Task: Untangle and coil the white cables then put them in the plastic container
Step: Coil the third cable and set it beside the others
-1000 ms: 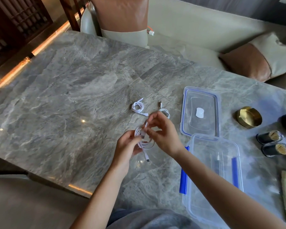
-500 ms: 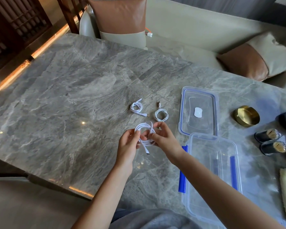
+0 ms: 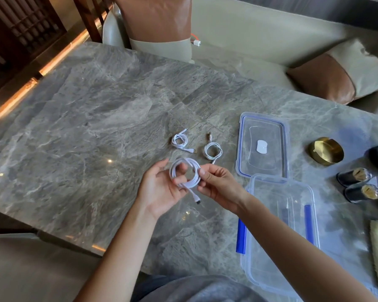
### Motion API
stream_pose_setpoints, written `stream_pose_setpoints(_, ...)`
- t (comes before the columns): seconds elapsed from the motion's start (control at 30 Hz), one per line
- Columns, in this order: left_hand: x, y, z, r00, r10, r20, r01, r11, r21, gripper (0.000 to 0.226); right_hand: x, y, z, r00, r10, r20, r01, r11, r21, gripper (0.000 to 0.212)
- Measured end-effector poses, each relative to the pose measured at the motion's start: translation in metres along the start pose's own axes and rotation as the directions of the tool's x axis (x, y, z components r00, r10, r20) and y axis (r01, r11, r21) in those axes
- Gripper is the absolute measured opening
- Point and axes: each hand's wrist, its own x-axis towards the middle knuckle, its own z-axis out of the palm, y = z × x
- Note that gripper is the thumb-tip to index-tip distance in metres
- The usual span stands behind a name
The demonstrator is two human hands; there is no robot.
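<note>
Here, left hand [image 3: 159, 190] lay palm-up under coiled cable [image 3: 184, 171], fingers curled round its near side; right hand [image 3: 218, 190] pinched its right edge. Cable white, wound in several round loops, above table [image 3: 85, 138], 1 plug end [image 3: 196, 200] dangling toward person. Plastic container [image 3: 271, 192] open, right of both hands, long axis running away from person; right hand nearer. Beyond, 2 more on table: left small coil [image 3: 179, 141], right small coil [image 3: 213, 150].
</note>
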Motion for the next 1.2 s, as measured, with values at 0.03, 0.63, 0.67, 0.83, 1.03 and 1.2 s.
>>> stream_pose_setpoints(0.03,0.002,0.003,-0.003,0.999,-0.034,-0.016,0.035,0.997,0.066,0.028,0.001,-0.001,-0.001,1.000,-0.004,-0.031,0.002,0.998,-0.055,0.009)
stream_pose_setpoints(0.63,0.053,0.040,-0.051,0.830,0.470,-0.300,-0.147,0.704,0.695,0.009,0.100,-0.015,0.009,0.954,-0.022,-0.298,-0.087,0.933,-0.350,0.016)
stream_pose_setpoints(0.67,0.061,0.047,-0.054,0.803,0.508,-0.310,-0.157,0.683,0.713,0.012,0.113,-0.020,0.012,0.955,-0.013,-0.296,-0.097,0.930,-0.354,0.018)
stream_pose_setpoints(0.83,0.097,0.076,-0.074,0.723,0.606,-0.332,-0.133,0.594,0.793,0.005,0.186,-0.039,0.021,0.952,-0.093,-0.293,-0.129,0.745,-0.655,0.029)
stream_pose_setpoints(1.03,0.122,0.095,-0.104,0.612,0.676,-0.410,-0.083,0.570,0.817,0.006,0.247,-0.038,0.033,0.976,-0.177,-0.126,-0.072,0.285,-0.956,0.024)
stream_pose_setpoints(1.2,0.127,0.097,-0.121,0.573,0.643,-0.508,-0.033,0.638,0.769,0.009,0.263,-0.018,0.037,0.977,-0.185,-0.106,-0.065,0.216,-0.974,0.026)
